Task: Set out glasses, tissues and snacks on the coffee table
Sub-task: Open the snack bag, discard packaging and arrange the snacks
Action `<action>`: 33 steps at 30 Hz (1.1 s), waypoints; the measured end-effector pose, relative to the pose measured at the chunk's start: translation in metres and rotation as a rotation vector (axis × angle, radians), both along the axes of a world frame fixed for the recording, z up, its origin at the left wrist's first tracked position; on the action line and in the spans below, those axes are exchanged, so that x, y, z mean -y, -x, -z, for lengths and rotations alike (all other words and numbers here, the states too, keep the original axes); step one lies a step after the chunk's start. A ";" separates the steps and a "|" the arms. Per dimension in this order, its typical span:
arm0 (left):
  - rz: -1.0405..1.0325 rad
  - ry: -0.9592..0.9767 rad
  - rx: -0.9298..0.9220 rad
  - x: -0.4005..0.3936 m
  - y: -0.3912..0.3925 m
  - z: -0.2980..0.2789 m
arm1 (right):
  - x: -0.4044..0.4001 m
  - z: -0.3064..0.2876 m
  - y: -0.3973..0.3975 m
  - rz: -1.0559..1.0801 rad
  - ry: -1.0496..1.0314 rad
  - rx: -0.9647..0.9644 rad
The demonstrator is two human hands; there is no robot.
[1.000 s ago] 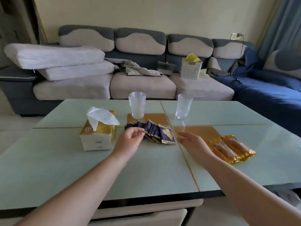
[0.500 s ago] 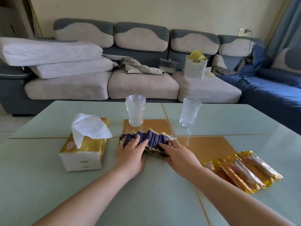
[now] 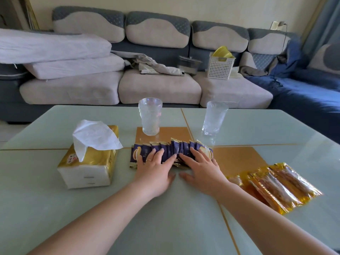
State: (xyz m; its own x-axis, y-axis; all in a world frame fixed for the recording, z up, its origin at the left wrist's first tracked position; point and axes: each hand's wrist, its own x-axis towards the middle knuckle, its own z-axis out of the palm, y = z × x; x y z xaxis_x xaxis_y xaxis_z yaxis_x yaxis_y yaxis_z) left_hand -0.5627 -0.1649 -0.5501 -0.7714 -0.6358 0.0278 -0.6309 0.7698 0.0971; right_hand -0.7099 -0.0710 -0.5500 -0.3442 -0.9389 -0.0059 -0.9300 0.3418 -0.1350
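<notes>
A row of several purple snack packets (image 3: pixel 139 150) lies across the middle of the pale green coffee table (image 3: pixel 55 208). My left hand (image 3: pixel 154 170) and my right hand (image 3: pixel 200 168) rest flat on the row with straight fingers, side by side. Two clear glasses stand just behind, one (image 3: pixel 150 115) on a gold tile and one (image 3: pixel 214 117) to its right. A gold tissue pack (image 3: pixel 90 161) with a tissue pulled up sits left of the packets. Gold-wrapped snack bars (image 3: pixel 277 186) lie at the right.
A grey sofa (image 3: pixel 158 85) runs along the far side of the table, carrying stacked cushions (image 3: pixel 60 52), a crumpled cloth (image 3: pixel 156 65), a dark container (image 3: pixel 189 64) and a white basket (image 3: pixel 219 68). A blue sofa section (image 3: pixel 309 92) stands at the right.
Both hands came down from above the table onto the purple packets and now lie flatter and closer together on the row. The camera has moved nearer to the table.
</notes>
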 end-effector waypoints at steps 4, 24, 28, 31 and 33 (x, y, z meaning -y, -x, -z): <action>0.058 0.019 -0.093 0.026 0.008 -0.017 | -0.008 -0.008 0.020 0.025 -0.009 0.011; 0.205 -0.158 0.270 0.069 0.045 -0.035 | -0.005 -0.024 0.060 -0.073 0.029 0.034; 0.140 -0.260 0.420 0.094 0.014 -0.051 | 0.013 -0.026 0.029 -0.212 0.059 0.005; 0.080 -0.302 0.443 0.104 0.003 -0.049 | 0.034 -0.020 0.006 -0.273 0.054 -0.001; 0.077 -0.269 0.399 0.106 -0.001 -0.046 | 0.044 -0.015 -0.004 -0.273 0.061 -0.011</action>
State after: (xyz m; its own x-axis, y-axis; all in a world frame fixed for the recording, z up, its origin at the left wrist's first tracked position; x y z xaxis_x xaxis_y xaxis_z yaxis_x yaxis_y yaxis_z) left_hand -0.5622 -0.2708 -0.5043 -0.7332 -0.5207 -0.4372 -0.6018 0.7963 0.0608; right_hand -0.7059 -0.1145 -0.5348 -0.0778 -0.9954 0.0562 -0.9882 0.0695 -0.1367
